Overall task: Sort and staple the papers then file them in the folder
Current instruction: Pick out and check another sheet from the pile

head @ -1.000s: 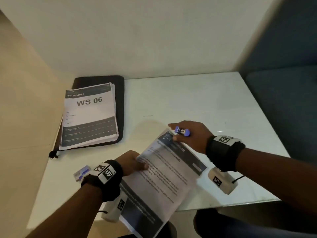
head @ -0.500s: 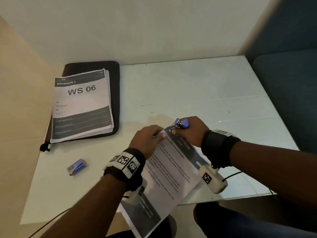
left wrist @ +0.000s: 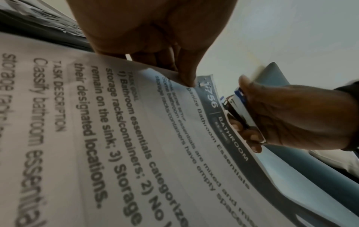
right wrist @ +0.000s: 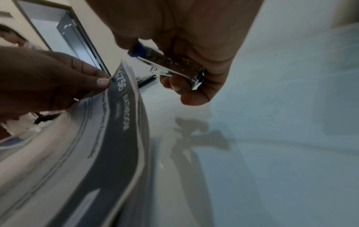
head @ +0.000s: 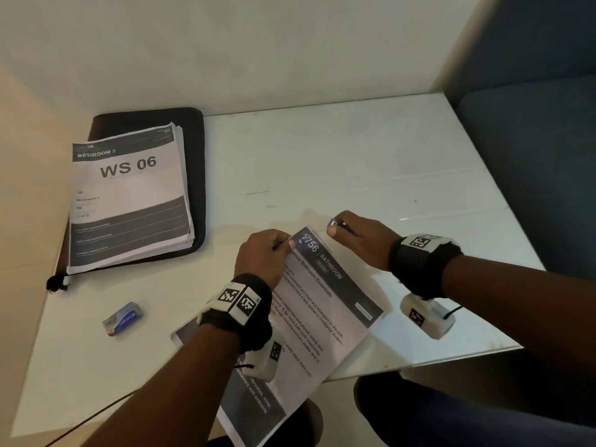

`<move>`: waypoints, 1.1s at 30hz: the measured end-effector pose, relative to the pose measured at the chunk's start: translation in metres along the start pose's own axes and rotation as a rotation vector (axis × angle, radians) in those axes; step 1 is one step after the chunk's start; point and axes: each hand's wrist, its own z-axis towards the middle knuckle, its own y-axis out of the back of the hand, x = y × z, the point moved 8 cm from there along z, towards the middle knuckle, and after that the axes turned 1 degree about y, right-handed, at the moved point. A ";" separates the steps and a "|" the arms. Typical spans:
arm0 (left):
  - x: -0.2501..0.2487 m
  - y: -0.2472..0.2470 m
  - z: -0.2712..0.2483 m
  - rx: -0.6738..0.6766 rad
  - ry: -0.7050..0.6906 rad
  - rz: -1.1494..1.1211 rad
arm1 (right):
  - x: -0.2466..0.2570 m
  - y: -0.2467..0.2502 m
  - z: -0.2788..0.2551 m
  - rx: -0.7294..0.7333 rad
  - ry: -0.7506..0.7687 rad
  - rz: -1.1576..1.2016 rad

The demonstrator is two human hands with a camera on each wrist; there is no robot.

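- Right now my left hand [head: 263,256] pinches the top corner of the Bathroom sheets [head: 317,312], thumb and fingertips clamped beside the "1756" header.
- My right hand [head: 361,238] is curled round the small stapler [right wrist: 167,63], held just off that same corner, not touching the paper.
- Something like a staple sits by the "1756", though it's too small to be sure.
- The sheets lie angled across the tabletop [head: 371,162], their lower end hanging over the near edge.
- Far left, the "WS 06" stack [head: 129,195] rests on the black folder [head: 196,175].
- A small blue box [head: 122,318] lies near my left wrist.
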 end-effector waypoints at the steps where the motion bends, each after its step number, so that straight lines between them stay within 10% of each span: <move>1: 0.000 -0.001 0.001 0.004 0.004 -0.006 | -0.004 -0.003 -0.001 0.033 0.008 -0.045; 9: 0.002 -0.001 -0.002 0.004 -0.005 0.001 | 0.005 -0.022 -0.003 0.261 0.107 -0.208; 33: -0.009 -0.011 -0.007 -0.039 -0.061 0.104 | 0.025 -0.021 0.011 0.122 0.180 -0.095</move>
